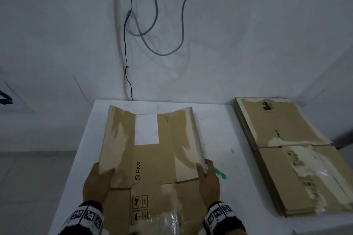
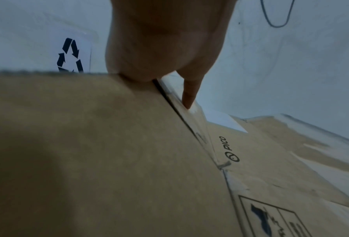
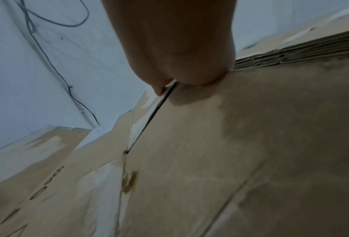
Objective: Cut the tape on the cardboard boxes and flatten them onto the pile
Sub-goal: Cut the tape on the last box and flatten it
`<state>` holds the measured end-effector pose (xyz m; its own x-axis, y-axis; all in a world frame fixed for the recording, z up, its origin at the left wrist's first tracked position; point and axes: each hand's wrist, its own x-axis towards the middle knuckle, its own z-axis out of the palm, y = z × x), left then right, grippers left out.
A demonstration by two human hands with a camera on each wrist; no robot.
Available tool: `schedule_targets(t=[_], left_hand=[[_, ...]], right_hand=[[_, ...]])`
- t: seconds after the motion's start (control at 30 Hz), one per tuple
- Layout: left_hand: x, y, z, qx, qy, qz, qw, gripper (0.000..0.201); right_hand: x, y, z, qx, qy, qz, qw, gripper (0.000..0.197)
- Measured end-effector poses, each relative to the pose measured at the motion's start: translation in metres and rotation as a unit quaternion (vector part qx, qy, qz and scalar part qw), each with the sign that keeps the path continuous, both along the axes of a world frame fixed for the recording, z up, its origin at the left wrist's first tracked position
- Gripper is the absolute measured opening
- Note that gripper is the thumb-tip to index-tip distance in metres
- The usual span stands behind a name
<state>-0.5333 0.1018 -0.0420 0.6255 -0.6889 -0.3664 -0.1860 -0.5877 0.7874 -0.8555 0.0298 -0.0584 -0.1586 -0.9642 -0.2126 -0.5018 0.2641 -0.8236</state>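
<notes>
Cardboard box (image 1: 150, 160) hides both hands' fingers beneath its side flaps; left hand (image 1: 97, 181) at nine o'clock, right hand (image 1: 208, 179) at three, thumbs pinching on top.

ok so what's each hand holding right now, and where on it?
Both hold the flattened cardboard box. The left hand grips its left side flap at the near edge; the right hand grips the right side flap, thumb on top.
</notes>
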Motion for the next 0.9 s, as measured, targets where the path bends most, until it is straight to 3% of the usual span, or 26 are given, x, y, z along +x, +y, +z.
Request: schedule_targets(t=[0.1,0.37,0.47,0.53,0.67,0.9], left_hand=[[-0.014,0.004,0.017,-0.034,-0.005,-0.004,0.999,0.019],[-0.099,0.004,0.062,-0.121,0.002,-0.040,0.992,0.020],[-0.150,0.005,0.077,-0.150,0.013,-0.057,0.987,0.024],[-0.185,0.003,0.086,-0.167,0.019,-0.067,0.983,0.024],[-0.259,-0.009,0.105,-0.187,0.035,-0.093,0.977,0.021],[-0.361,-0.065,0.115,-0.172,0.077,-0.137,0.973,0.033]], right_hand=[[-0.019,0.005,0.021,-0.032,-0.006,0.005,0.999,0.019],[-0.115,0.026,0.068,-0.100,-0.028,-0.019,0.994,0.018],[-0.168,0.034,0.082,-0.108,-0.036,-0.050,0.992,0.055],[-0.206,0.038,0.089,-0.129,-0.032,-0.057,0.989,0.067],[-0.279,0.044,0.113,-0.156,-0.011,-0.084,0.984,0.043],[-0.391,0.015,0.143,-0.157,0.067,-0.108,0.979,0.031]])
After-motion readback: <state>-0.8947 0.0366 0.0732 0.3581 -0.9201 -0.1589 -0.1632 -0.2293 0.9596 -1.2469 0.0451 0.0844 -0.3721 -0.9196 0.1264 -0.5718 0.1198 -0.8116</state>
